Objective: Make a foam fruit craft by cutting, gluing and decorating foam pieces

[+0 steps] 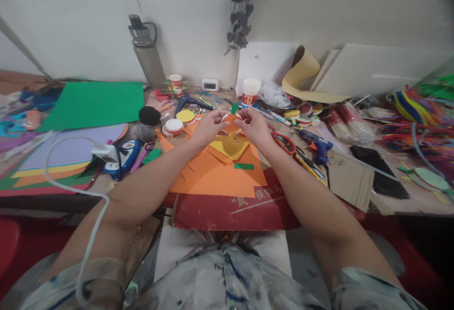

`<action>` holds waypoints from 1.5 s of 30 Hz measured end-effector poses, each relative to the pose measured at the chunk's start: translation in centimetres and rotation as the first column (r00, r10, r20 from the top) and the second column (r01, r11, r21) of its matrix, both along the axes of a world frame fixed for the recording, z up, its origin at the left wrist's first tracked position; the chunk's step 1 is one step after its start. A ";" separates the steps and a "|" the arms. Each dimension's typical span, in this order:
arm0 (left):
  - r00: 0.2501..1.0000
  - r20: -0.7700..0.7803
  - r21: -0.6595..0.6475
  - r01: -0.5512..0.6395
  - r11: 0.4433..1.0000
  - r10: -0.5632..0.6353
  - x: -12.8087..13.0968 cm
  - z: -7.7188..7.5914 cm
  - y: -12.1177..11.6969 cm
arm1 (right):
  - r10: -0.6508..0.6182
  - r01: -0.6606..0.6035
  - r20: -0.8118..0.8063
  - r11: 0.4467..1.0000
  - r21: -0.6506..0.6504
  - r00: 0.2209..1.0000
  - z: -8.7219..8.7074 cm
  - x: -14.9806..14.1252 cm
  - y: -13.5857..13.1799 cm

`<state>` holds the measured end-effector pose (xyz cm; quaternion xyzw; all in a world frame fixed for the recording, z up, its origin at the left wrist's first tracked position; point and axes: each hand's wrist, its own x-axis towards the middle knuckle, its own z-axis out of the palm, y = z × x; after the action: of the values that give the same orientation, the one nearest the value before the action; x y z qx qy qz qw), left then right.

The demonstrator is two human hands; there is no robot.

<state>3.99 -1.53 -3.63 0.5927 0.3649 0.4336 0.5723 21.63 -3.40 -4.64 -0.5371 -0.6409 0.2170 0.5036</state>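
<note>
Between my left hand (213, 125) and my right hand (253, 124) is a small round cut paper cup (232, 123) with an orange face and a pale rim. A green paper tab (234, 108) stands up at its top. My fingers pinch it from both sides, thumbs on the front. Below it lie yellow paper (230, 146) and orange paper sheets (213, 172), with a green paper strip (244, 166) on top. To the left sit a white-faced cup piece (173, 126) and a yellow-faced one (186, 116).
A red cardboard piece (213, 213) lies under the orange paper at the table's front edge. Right are scissors (285, 143), a glue gun (317, 145) and a phone (379, 170). A bottle (149, 59) and paper cups (251, 91) stand behind. A white cable (76, 190) crosses the left.
</note>
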 end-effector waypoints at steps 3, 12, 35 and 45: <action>1.000 0.004 -0.013 0.000 1.000 0.000 -0.1 0.0 0.1 | 0.038 -0.040 -0.083 0.999 -0.019 0.996 -0.2 -0.1 0.3; 1.000 0.001 -0.032 0.021 0.999 -0.021 0.2 1.0 -0.9 | 0.053 -0.058 -0.143 0.998 -0.033 0.988 0.6 -0.1 -0.1; 1.000 -0.003 0.113 0.029 0.993 -0.029 0.4 -0.1 0.0 | 0.050 -0.053 -0.086 0.998 -0.022 0.995 0.0 0.1 0.2; 0.998 0.015 -0.043 0.055 0.998 -0.055 0.1 0.7 -1.0 | 0.075 -0.112 -0.239 0.983 -0.146 0.968 0.2 -0.2 -0.3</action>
<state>4.07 -2.53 -2.98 0.5870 0.3537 0.4138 0.5993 21.41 -3.73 -4.47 -0.5157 -0.5829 0.3520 0.5200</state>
